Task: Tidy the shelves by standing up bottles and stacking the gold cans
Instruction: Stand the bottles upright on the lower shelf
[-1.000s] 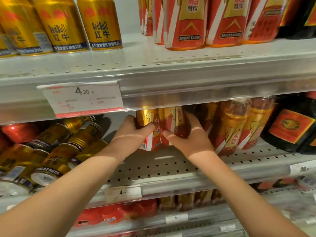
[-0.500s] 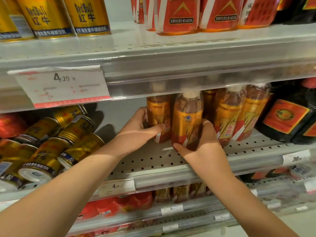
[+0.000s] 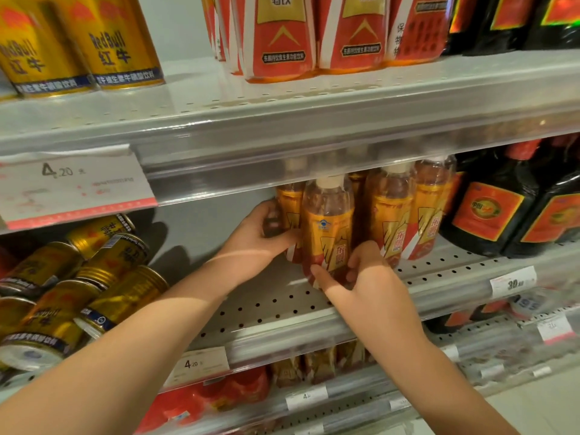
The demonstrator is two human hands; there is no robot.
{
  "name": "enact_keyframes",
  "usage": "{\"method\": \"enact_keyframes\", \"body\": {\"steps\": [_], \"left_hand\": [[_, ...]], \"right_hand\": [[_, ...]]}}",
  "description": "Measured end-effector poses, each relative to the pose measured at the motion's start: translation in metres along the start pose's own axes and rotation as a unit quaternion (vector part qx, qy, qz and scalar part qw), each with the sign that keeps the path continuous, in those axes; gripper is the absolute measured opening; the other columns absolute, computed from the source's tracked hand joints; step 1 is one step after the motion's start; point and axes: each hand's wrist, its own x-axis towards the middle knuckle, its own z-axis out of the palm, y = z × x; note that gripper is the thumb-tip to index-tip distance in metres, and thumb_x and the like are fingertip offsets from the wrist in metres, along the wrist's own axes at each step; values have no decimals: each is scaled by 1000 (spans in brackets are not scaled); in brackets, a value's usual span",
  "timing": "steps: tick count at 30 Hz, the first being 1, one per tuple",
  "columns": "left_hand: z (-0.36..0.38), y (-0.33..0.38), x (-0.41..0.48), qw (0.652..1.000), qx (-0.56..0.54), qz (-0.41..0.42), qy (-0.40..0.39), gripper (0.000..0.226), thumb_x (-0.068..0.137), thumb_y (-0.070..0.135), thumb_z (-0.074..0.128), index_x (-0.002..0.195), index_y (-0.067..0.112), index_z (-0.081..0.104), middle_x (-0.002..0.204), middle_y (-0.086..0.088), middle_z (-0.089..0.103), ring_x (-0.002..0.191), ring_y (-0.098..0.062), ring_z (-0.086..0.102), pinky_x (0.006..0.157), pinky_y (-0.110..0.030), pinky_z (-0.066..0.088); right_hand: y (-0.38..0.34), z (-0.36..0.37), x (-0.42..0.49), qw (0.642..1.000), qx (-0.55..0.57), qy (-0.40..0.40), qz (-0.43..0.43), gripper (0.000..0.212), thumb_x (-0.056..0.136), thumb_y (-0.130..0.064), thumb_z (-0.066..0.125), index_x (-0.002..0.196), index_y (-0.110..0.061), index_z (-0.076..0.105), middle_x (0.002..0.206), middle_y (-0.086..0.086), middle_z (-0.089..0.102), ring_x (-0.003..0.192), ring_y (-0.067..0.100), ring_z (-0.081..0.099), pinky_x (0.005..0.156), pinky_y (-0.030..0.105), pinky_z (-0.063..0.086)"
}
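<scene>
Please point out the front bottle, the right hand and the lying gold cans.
front bottle [image 3: 326, 233]: head view, its gold label.
right hand [image 3: 372, 279]: head view, back of hand.
lying gold cans [image 3: 124, 301]: head view, one can's side.

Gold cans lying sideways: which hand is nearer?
Left. The left hand grips the back bottle right of the gold cans; the right hand holds the front bottle, farther right.

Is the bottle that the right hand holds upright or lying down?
Upright: the bottle has its white cap on top, and the right hand grips its base. Whether the base touches the shelf is hidden.
</scene>
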Motion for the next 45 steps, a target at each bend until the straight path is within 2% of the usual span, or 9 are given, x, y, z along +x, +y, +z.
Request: {"method": "enact_keyframes", "body": {"steps": [8, 14, 19, 25, 29, 31, 34, 39, 45], "left_hand": [[16, 8, 3, 999, -32, -28, 25, 52, 92, 28, 72, 141, 29, 54, 130, 14, 64, 120, -4, 59, 110, -36, 44], [44, 18, -44, 977, -83, -67, 185, 32, 94, 17, 62, 107, 45, 54, 92, 32, 66, 86, 9, 63, 68, -6, 45], [81, 26, -80, 992, -5, -63, 112, 59, 86, 42, 69, 137, 52, 40, 122, 24, 65, 108, 6, 63, 90, -20, 51], [99, 39, -70, 973, 35, -113, 197, 57, 88, 45, 74, 136, 46, 44, 122, 25, 63, 105, 13, 59, 79, -3, 44], [103, 41, -66, 972, 48, -115, 200, 62, 90, 43, 73, 144, 45, 42, 133, 16, 60, 116, -1, 59, 100, -28, 50], [103, 39, -66, 972, 34, -131, 190, 59, 90, 38, 71, 142, 45, 43, 130, 14, 61, 110, 1, 63, 94, -30, 55], [96, 36, -66, 959, -22, -153, 239, 48, 92, 29, 58, 135, 45, 45, 121, 22, 62, 98, 17, 60, 71, -7, 51], [77, 33, -31, 945, -65, -208, 243, 55, 100, -4, 39, 149, 20, 44, 139, 1, 56, 108, -6, 55, 80, -6, 43], [82, 31, -21, 953, -63, -202, 217, 58, 98, -4, 39, 145, 27, 49, 122, 13, 59, 110, -8, 56, 62, -2, 43]], "right_hand": [[24, -32, 0, 996, 68, 6, -53, 29, 92, -59, 52, 74, -37, 55, 76, -13, 58, 71, 0, 58, 53, 21, 41], [51, -54, 17, 993, 110, -7, -47, 4, 92, -40, 54, 89, -40, 57, 79, -16, 62, 79, -7, 58, 56, 18, 41], [68, -54, 30, 985, 145, -43, -88, 4, 92, -39, 55, 92, -43, 58, 83, -22, 66, 76, -4, 62, 60, 24, 52], [79, -59, 40, 968, 180, -110, -139, 15, 93, -33, 53, 94, -47, 59, 91, -25, 65, 84, -4, 62, 67, 9, 46], [82, -56, 35, 961, 198, -131, -143, 22, 88, -37, 47, 101, -48, 61, 106, -30, 62, 103, -8, 58, 77, 5, 44], [83, -53, 27, 959, 197, -150, -140, 22, 92, -32, 49, 102, -48, 61, 107, -31, 60, 107, -10, 55, 80, 5, 42], [86, -52, 21, 961, 193, -149, -128, 25, 96, -28, 51, 102, -51, 58, 109, -33, 58, 110, -14, 51, 81, -3, 37], [85, -51, 26, 966, 179, -150, -110, 25, 94, -31, 48, 102, -53, 54, 105, -33, 56, 100, -16, 52, 72, -1, 40], [87, -45, 20, 968, 179, -141, -106, 22, 94, -33, 46, 105, -48, 57, 102, -27, 57, 102, -12, 51, 70, 6, 42]]}}
